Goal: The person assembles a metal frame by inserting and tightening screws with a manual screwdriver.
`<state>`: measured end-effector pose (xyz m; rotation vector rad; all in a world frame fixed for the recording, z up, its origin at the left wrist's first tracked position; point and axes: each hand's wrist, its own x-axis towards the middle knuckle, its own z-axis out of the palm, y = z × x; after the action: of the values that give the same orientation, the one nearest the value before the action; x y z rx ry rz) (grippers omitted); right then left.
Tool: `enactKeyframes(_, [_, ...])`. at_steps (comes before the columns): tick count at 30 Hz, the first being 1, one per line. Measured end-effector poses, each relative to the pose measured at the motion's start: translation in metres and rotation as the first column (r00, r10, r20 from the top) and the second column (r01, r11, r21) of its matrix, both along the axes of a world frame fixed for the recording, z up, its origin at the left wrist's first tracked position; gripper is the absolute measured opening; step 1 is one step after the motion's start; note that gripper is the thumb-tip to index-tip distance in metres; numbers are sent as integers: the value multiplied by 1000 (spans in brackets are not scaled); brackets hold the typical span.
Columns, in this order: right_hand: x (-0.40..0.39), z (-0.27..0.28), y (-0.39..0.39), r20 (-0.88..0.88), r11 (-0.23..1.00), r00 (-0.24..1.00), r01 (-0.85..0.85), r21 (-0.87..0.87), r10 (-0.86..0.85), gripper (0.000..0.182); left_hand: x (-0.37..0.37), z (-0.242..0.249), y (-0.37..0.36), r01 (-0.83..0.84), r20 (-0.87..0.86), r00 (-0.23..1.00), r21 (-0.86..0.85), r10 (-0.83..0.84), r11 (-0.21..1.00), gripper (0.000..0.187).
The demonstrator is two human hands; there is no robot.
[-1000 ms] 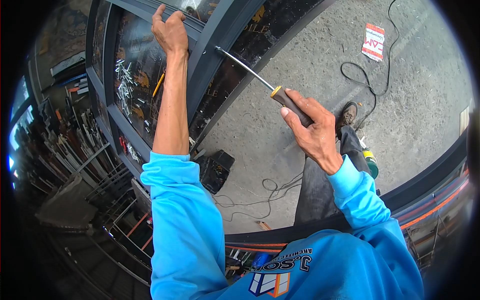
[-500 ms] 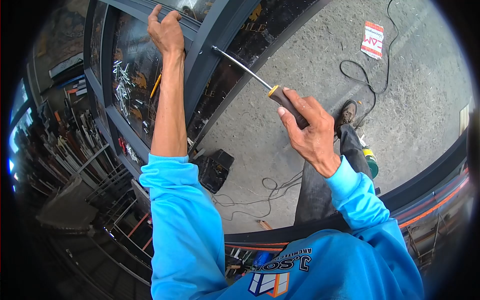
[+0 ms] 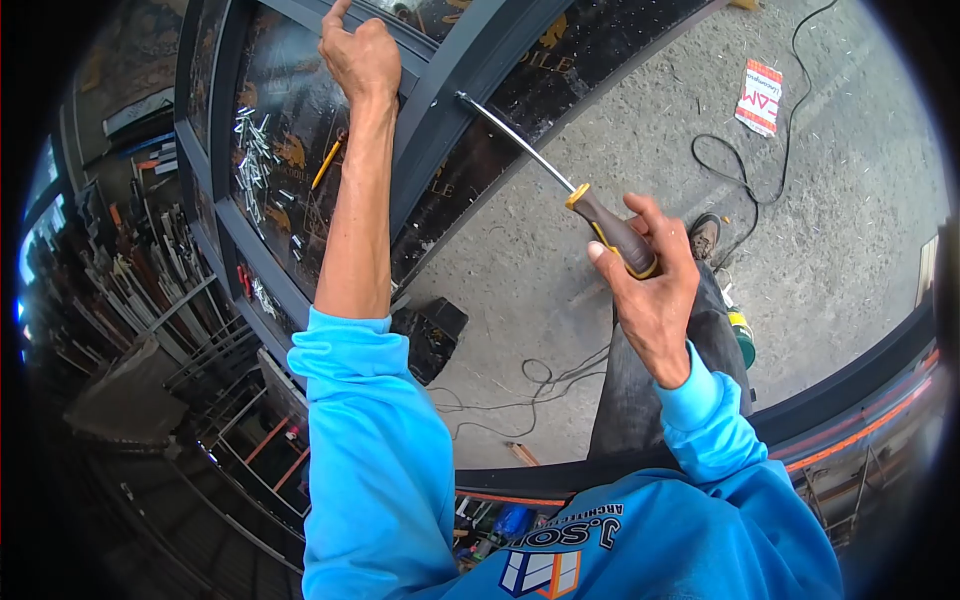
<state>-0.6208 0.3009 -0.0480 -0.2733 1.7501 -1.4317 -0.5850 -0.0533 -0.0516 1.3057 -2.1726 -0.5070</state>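
Note:
A screwdriver [image 3: 622,238] with a brown and yellow handle rests against the palm and fingers of my right hand [image 3: 655,285], its tip at a screw in the dark grey metal frame [image 3: 425,130]. The thumb and forefinger are loosened around the handle. My left hand [image 3: 362,58] lies on the upper part of the frame, left of the screwdriver tip, with a finger stretched out; some of its fingers are hidden. Left of my left forearm, a yellow pencil [image 3: 327,165] and a pile of silver screws [image 3: 252,165] lie on a black board.
A black case [image 3: 430,335] and cables stand on the concrete floor [image 3: 600,130]. A red and white packet [image 3: 760,97] lies at the upper right near a black cord. Long profiles [image 3: 120,275] are stacked at the left. A green and yellow can [image 3: 742,338] is beside my leg.
My right hand has loosened its fingers around the handle and shifted down and right. The whole view has shifted slightly, while the screwdriver tip stays at the frame.

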Motion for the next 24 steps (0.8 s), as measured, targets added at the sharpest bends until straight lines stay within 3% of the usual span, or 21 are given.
enactKeyframes(2, [5,-6,1,-488,998,871,34,-45,-51,61,0,0,2,6,4,1000,-29,-6,1000,51])
enactKeyframes(4, [-3,-1,-4,-559,996,826,26,-88,-71,51,0,-1,0,-6,9,1000,-20,6,1000,51])
enactKeyframes(5, [-14,7,-3,130,992,986,116,-51,-109,47,1,-2,-2,9,19,1000,-47,-8,999,51])
enactKeyframes(6, [-21,12,-2,750,987,648,156,45,-137,47,0,-1,0,26,30,999,-70,-24,997,51])
enactKeyframes(7, [-26,5,-3,876,994,482,95,-54,2,53,1,-1,5,23,31,999,-63,-21,998,51])
enactKeyframes(8, [-25,8,-4,874,994,486,93,-53,1,53,-1,1,7,-2,60,998,-42,5,999,49])
enactKeyframes(10, [-25,16,-10,835,985,536,171,36,-123,49,-6,3,7,-35,78,996,-29,37,999,47])
enactKeyframes(12, [-32,18,-5,847,982,526,184,-32,-71,54,-9,8,8,33,3,999,26,-34,999,50])
enactKeyframes(14, [-26,19,-2,701,978,711,177,-113,-48,72,-17,10,16,-15,76,997,1,14,1000,49])
enactKeyframes(15, [-32,24,-2,768,979,640,172,-106,-29,86,-19,13,22,-73,152,985,-34,77,997,48])
enactKeyframes(16, [-30,20,1,771,980,636,137,-147,27,86,-15,-2,17,-57,64,996,-116,65,992,46])
enactKeyframes(19, [-17,16,1,514,992,858,88,-92,-28,72,-17,1,25,-66,55,996,-80,71,995,46])
enactKeyframes(21, [-10,23,2,200,999,979,41,0,-40,57,-18,-9,20,-107,40,993,-36,108,994,45])
enactKeyframes(24, [-2,15,5,-88,999,995,44,27,-41,54,-22,-3,24,-114,-26,993,-19,114,993,45])
